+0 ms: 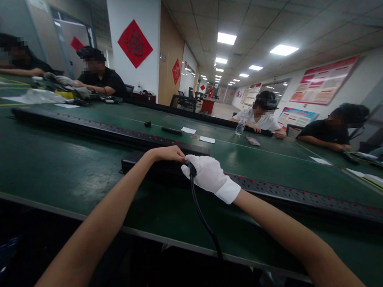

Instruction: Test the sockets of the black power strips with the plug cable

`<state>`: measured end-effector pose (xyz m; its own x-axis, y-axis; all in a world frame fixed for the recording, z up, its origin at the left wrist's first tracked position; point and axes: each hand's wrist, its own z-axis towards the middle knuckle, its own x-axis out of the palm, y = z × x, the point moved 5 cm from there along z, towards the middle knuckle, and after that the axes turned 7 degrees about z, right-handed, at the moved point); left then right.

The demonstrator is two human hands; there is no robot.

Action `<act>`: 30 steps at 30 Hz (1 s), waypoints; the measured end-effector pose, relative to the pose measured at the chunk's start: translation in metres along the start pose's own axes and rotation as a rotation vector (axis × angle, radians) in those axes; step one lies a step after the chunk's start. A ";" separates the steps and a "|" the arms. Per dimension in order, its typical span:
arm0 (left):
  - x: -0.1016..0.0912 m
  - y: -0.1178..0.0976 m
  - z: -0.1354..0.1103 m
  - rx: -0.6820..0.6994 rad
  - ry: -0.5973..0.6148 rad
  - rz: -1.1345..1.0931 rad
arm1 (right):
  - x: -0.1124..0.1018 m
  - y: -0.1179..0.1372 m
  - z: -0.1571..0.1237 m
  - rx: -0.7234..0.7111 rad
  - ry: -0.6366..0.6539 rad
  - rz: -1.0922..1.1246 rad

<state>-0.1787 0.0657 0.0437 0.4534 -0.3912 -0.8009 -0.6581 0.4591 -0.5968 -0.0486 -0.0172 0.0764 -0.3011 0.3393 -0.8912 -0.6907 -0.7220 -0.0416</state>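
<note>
My right hand point(209, 173), in a white dotted glove, is closed around a black cable plug point(192, 169). From the plug a thick black cable point(199, 209) hangs down over the table's front edge. Bare and with curled fingers, my left hand point(167, 154) meets the gloved fingertips; what it grips, if anything, is hidden. Beneath both hands lies a dark flat unit point(133, 160), partly covered by my left wrist. Long black strips with red dots, one to the left point(94, 127) and one to the right point(281, 189), extend from around the hands.
On the green table point(63, 158) are white paper slips point(207, 139), a short black bar point(172, 131) and a small black piece point(147, 124). A clear bottle point(240, 125) stands farther back. Several people sit around the table, and a plastic bag point(42, 96) lies at far left.
</note>
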 end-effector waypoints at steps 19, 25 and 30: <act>0.000 0.001 0.001 -0.040 -0.008 0.003 | 0.003 0.000 -0.001 0.028 -0.001 -0.038; 0.001 0.006 0.004 -0.008 0.004 -0.003 | 0.002 -0.001 -0.001 0.005 0.002 -0.023; 0.002 0.006 0.004 0.023 0.011 -0.012 | 0.004 -0.002 -0.002 -0.005 -0.033 0.065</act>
<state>-0.1796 0.0706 0.0385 0.4548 -0.4052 -0.7931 -0.6383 0.4727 -0.6076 -0.0471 -0.0152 0.0727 -0.3667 0.3118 -0.8765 -0.6661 -0.7458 0.0134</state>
